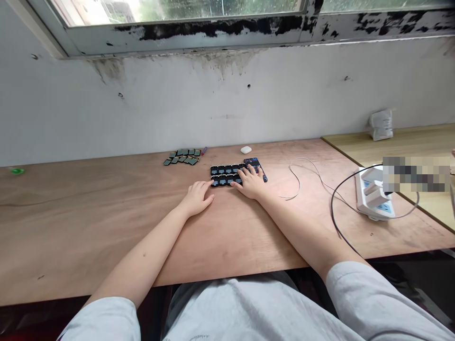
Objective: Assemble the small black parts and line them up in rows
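On the plywood bench [88, 227], I log: left hand [197, 198] open, flat, fingertips just beside two rows of black modules [225, 175]; right hand [250, 183] open, fingers over the rows' right end, touching a dark flat device [255, 166]; neither gripping.

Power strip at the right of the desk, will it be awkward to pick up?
The white power strip looks like stiff moulded plastic, probably fairly heavy for its size. The white plug standing out of it could make it tip or snag. The black cable looping around it will likely flop and drag.
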